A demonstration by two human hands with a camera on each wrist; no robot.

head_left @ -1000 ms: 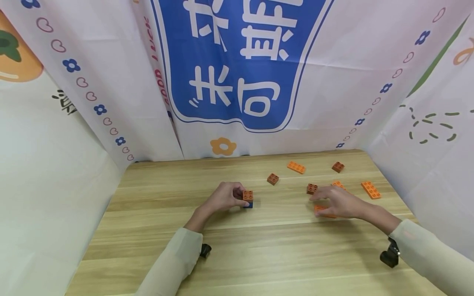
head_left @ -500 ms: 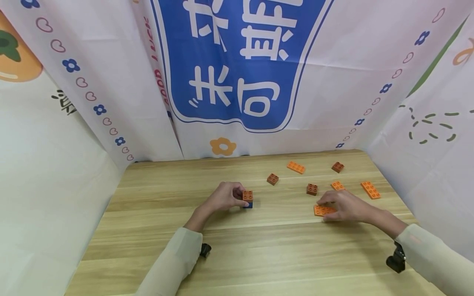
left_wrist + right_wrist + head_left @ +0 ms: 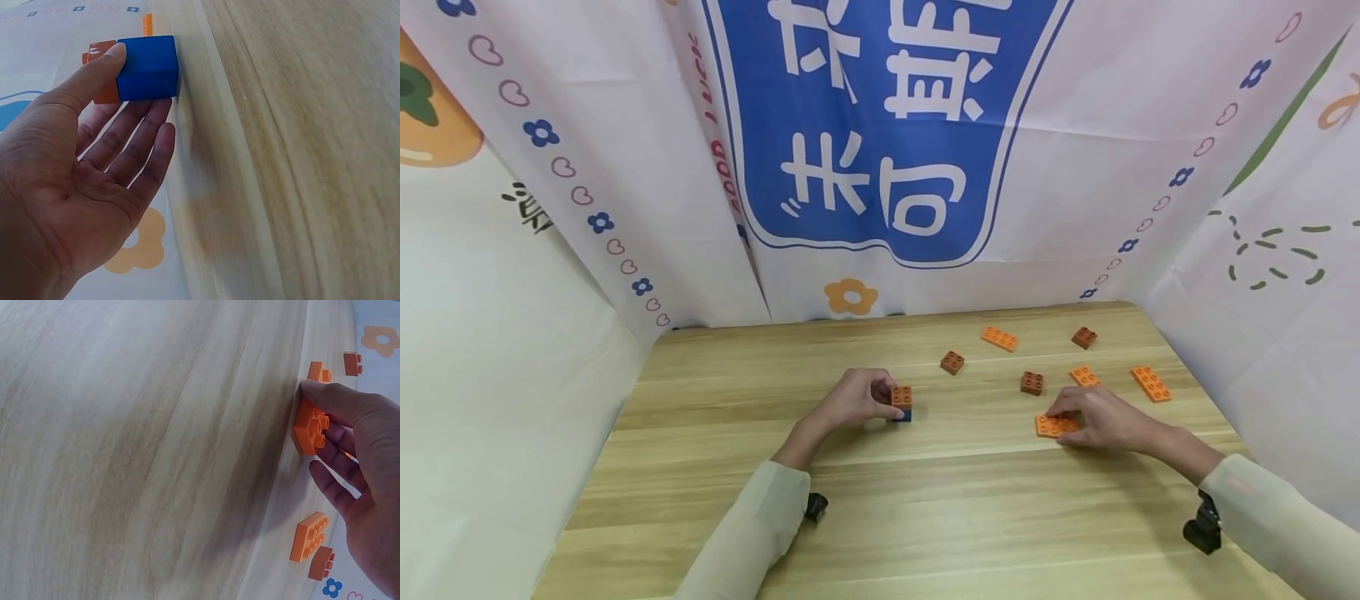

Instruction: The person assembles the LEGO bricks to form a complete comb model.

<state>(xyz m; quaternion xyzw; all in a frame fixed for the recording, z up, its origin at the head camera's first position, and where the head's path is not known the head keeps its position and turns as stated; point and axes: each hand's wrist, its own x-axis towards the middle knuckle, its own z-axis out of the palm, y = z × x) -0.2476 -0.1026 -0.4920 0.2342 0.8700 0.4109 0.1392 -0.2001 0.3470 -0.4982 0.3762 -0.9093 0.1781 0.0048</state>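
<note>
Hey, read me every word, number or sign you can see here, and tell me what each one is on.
"未来可期": sideways, on the blue panel of the back cloth.
"GOOD LUCK": sideways, along the back cloth's left part, partly lost in a fold.
Dark mark on the left cloth: too unclear to read.
Orange brick and brown-and-blue stack: no lettering I can make out.

The left grip (image 3: 855,395) pinches near the middle of the tabletop (image 3: 925,517). The right grip (image 3: 1105,419) pinches nearer the tabletop's right edge, and both forearms (image 3: 1180,445) slant inward.
</note>
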